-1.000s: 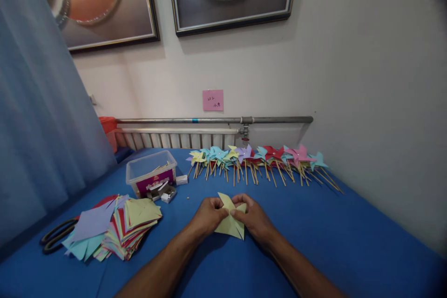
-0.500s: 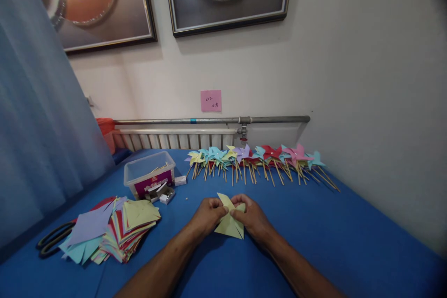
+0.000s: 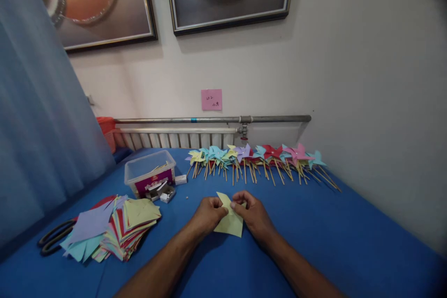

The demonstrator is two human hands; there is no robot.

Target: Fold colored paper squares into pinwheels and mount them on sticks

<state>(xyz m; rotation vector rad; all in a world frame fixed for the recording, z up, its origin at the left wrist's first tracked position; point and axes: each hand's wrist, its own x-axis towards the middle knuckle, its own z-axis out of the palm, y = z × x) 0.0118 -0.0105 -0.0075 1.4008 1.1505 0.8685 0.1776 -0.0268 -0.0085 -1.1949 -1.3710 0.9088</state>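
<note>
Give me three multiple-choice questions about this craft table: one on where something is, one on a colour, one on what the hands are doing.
1. Where do the finished pinwheels lie?
A. along the far wall
B. in the plastic box
C. on the paper stack

2. What colour is the paper being held?
A. red
B. pale yellow
C. purple

3. How is that paper held?
A. one hand only
B. lying untouched
C. pinched by both hands

Key: 1 A, they line the table's far edge; 2 B, it shows yellow between the hands; 3 C, left hand and right hand both grip it.
</note>
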